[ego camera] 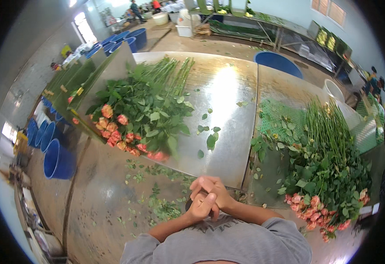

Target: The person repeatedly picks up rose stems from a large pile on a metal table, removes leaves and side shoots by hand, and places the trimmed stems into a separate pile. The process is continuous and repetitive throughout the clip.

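Observation:
My left hand [201, 206] and my right hand [210, 188] meet in front of my grey shirt, just off the near edge of the steel-topped table [225, 158]. The right lies against the left, its fingers slightly apart, and no held thing shows in it. Part of the left hand's fingers and palm is covered, so its grip is unclear. Left of them on the table lies a heap of leafy cut roses [139, 109], orange-pink blooms towards me and stems pointing away. Another rose pile [328, 171] lies at the right, with its blooms overhanging the near edge.
Loose leaves [210, 142] lie on the steel, and more leaf litter [162, 204] covers the floor. Green plastic mesh [283, 118] sits beside the right pile. Upright divider panels [111, 76] border the left. Blue buckets [58, 161] stand on the floor; people work farther off.

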`<state>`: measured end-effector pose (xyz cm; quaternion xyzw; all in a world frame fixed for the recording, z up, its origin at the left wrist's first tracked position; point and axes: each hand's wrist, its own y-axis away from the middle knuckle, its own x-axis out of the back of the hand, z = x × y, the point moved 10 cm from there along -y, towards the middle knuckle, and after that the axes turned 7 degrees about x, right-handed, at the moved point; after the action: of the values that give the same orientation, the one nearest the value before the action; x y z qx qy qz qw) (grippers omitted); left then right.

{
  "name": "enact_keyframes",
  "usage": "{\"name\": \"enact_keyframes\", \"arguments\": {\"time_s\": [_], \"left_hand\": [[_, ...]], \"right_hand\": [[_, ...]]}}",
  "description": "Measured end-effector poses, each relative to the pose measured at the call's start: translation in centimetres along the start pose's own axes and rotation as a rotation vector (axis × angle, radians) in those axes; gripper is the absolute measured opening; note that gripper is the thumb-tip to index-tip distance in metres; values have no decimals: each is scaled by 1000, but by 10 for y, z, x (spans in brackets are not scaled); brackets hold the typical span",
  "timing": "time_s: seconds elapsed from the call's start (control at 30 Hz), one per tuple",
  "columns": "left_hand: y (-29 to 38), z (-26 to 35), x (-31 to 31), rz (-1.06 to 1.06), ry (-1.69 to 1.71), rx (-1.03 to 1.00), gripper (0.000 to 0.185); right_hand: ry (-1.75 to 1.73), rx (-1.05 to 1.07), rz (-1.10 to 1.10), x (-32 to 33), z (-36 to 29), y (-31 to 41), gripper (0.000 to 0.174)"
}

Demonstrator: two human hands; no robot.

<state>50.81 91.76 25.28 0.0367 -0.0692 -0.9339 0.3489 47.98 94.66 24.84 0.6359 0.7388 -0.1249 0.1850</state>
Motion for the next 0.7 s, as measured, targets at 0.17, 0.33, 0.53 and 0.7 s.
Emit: {"name": "enact_keyframes", "arguments": {"time_s": [0.17, 0.33, 0.53, 0.7], "left_hand": [[-57, 22, 43, -318, 33, -38, 70], [-152, -9, 53, -194, -149, -258, 50], [-294, -39, 162, 517, -609, -469, 28], [-380, -102, 197, 510, -918, -258, 35]], "right_hand": [[-123, 106, 337, 26, -14, -58, 44], [-100, 330, 1097, 152, 15, -25, 22], [152, 314, 1481, 164, 53, 73, 16], [181, 347, 1622, 164, 62, 140, 14]]}}
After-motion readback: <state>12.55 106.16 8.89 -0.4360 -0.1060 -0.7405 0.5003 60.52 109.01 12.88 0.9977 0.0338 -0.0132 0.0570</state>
